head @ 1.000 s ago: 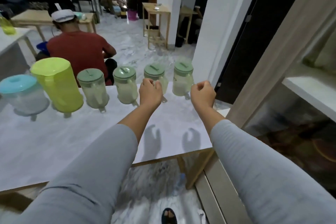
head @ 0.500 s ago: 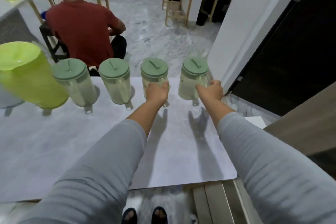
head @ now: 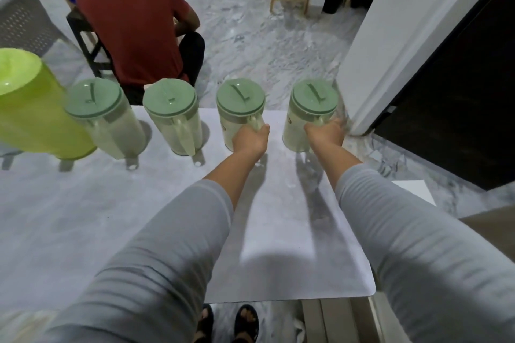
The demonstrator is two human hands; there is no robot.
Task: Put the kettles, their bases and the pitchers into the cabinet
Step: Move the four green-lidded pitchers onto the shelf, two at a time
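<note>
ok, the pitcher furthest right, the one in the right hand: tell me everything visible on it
The rightmost pitcher is a clear plastic cylinder with a round sage-green lid bearing a raised bar-shaped grip. It stands upright at the far right corner of the white table, last in the row. The right hand grips its handle. Contents cannot be told.

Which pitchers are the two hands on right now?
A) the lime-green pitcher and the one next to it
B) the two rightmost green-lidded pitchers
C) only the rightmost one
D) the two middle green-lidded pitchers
B: the left hand grips the handle of the third green-lidded pitcher and the right hand grips the handle of the rightmost green-lidded pitcher; both pitchers appear to stand on the table.
</note>
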